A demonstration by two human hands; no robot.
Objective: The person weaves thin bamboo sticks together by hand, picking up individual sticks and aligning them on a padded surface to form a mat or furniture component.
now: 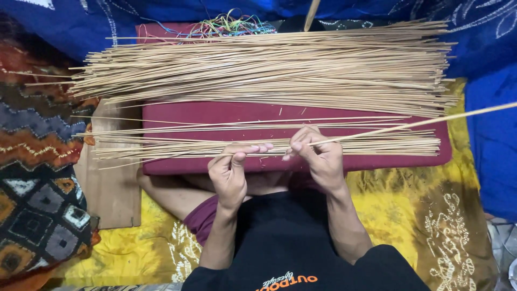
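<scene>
The fingers of the right hand (pixel 318 156) are curled in tight, thumb against fingertips, pinching one thin pale stick (pixel 431 121) at its near end; the stick runs up and away to the right, rising off the cushion (pixel 301 112) and out past the frame edge. The left hand (pixel 231 170) sits just beside the right, almost touching it, its fingers half closed with the thumb raised and the fingertips stretched to the right, resting on the small bundle (pixel 258 144); whether it truly grips any of those sticks I cannot tell. Both hands hover at the near edge of the cushion, a long maroon pad lying across the person's lap. The small bundle lies flat along the near half of the cushion, loose and slightly fanned, its ends overhanging the left side. On the far half of the cushion rests the big pile (pixel 269 67), a thick heap of the same straw-coloured sticks, all lying left to right and reaching past both ends. Beyond the cushion lies a tangle of coloured threads (pixel 229 24). Left of the cushion is a wooden board (pixel 110 188), and under it all a yellow cloth (pixel 409 205).
</scene>
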